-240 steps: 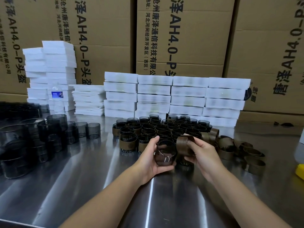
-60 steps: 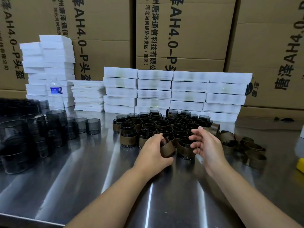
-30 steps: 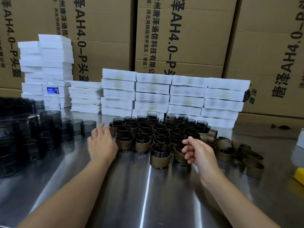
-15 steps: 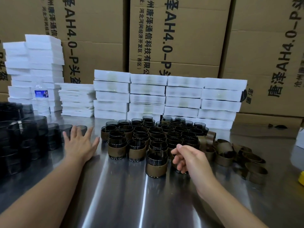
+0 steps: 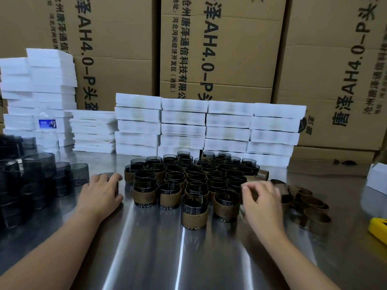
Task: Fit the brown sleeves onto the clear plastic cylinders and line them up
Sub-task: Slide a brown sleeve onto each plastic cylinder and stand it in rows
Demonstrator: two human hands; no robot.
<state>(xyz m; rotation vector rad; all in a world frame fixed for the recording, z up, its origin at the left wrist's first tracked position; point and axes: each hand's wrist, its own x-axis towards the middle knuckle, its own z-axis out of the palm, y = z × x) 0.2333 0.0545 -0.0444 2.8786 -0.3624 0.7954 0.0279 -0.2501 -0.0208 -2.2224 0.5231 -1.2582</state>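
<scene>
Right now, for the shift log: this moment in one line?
left hand grips bare cylinder; right hand at loose sleeves, grasp unclear; sleeved cylinders grouped centre

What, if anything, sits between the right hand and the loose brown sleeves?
Nothing visible. The right hand is at the left edge of the loose brown sleeves; the sleeved cylinders stand on its left, out of the path. The left hand grips a bare cylinder.
</scene>
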